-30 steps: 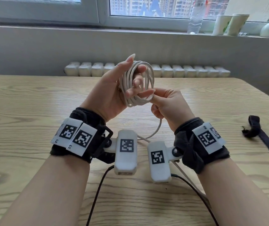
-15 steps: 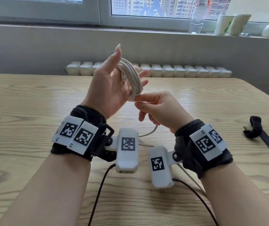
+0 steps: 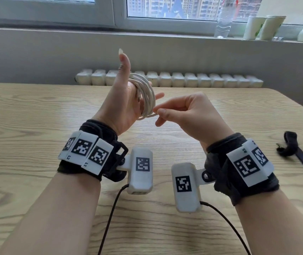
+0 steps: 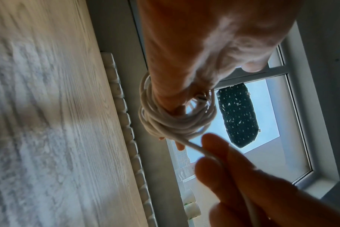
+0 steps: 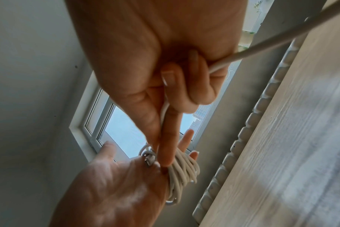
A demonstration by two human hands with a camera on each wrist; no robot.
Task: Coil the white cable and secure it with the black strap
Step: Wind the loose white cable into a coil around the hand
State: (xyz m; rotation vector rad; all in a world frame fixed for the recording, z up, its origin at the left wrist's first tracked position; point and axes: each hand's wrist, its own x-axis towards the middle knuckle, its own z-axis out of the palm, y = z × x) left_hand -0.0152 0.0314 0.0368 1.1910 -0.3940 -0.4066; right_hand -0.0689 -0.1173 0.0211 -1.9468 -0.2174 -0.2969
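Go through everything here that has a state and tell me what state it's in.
Cable: mostly coiled round the left hand's fingers, tail not yet wound.
Strap: loose on the table, untouched.
Left hand: open, fingers straight inside the coil.
Right hand: pinching the cable's tail.
Window: closed.

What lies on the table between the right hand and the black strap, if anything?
Nothing visible. The right hand pinches the white cable, which is coiled round the left hand. The black strap lies apart on the table, off to the right, with only bare wood between.
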